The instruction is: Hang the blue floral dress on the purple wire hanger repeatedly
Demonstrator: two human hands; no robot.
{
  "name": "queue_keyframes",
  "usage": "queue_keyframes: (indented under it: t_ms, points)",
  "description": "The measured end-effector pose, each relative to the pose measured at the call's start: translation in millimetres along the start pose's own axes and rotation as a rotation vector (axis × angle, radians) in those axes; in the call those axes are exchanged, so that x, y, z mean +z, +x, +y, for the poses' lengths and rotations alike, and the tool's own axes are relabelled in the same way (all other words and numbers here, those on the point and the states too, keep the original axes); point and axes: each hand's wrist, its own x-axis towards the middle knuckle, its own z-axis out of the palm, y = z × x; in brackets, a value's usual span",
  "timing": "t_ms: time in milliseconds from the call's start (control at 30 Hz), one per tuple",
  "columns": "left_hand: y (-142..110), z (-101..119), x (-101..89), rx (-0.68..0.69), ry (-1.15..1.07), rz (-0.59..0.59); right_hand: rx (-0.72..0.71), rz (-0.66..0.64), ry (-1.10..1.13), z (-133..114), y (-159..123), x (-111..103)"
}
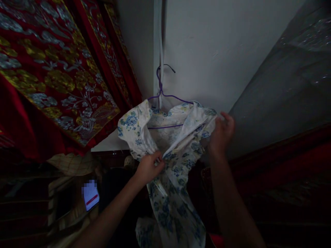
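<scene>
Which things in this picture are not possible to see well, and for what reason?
All in the head view:
Floral garment: lower end cut off by the bottom edge.
Purple hanger: shoulder ends hidden under the cloth.
Left hand: its fingers cover the pinched spot.
Right hand: grip unclear, dim and blurred.
Lit screen: writing too small and blurred.

Dim light leaves the lower corners nearly black, while a small screen (91, 201) glows brightly.
</scene>
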Motion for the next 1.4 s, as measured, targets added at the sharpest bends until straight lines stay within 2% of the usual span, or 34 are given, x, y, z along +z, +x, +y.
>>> queue_keyframes:
  t_ms: [67, 133, 167, 200, 267, 333, 400, 500, 633, 767, 967, 1267, 1400]
  points:
    - [-5.5, 0.4, 4.8, -0.011, -0.083, 0.067, -0.118, 0.252, -0.061, 4.6, -36.2, -18.9]
    - [-11.5, 2.9, 8.0, -0.025, -0.179, 0.141, -0.059, 0.334, -0.029, 9.9, -87.6, -34.6]
    - [-14.8, 5.0, 9.3, -0.035, -0.23, 0.168, 0.027, 0.272, -0.028, 12.2, -115.0, -39.1]
    - [-18.4, 7.5, 10.3, -0.048, -0.279, 0.187, 0.135, 0.131, -0.05, 13.9, -140.7, -40.8]
    - [-26.5, 13.1, 12.5, -0.073, -0.359, 0.216, 0.322, -0.3, -0.079, 14.4, -180.8, -35.9]
    - [-36.0, 18.2, 14.9, -0.09, -0.422, 0.254, 0.37, -0.587, -0.074, 11.2, -200.5, -24.1]
    - [-45.6, 21.4, 16.8, -0.095, -0.49, 0.299, 0.335, -0.683, -0.052, 6.6, -203.5, -12.5]
    - [-56.4, 21.5, 18.3, -0.097, -0.585, 0.324, 0.329, -0.734, -0.042, 2.3, -197.4, -3.2]
    - [-59.5, 14.9, 21.7, -0.096, -0.658, 0.33, 0.338, -0.762, -0.095, 4.2, -199.3, -3.2]
    - [-57.4, 9.1, 30.8, -0.047, -0.746, 0.435, 0.3, -0.782, -0.168, 5.5, -204.6, -4.7]
    - [-57.8, 10.9, 42.8, -0.047, -0.716, 0.583, 0.282, -0.875, -0.206, 0.4, -198.8, -7.6]
    - [-55.3, 16.7, 49.5, -0.101, -0.748, 0.612, 0.393, -0.923, -0.204, -7.3, -198.3, -13.9]
    - [-55.4, 11.6, 60.1, -0.126, -0.584, 0.629, 0.504, -0.917, -0.154, -10.2, -195.0, -18.7]
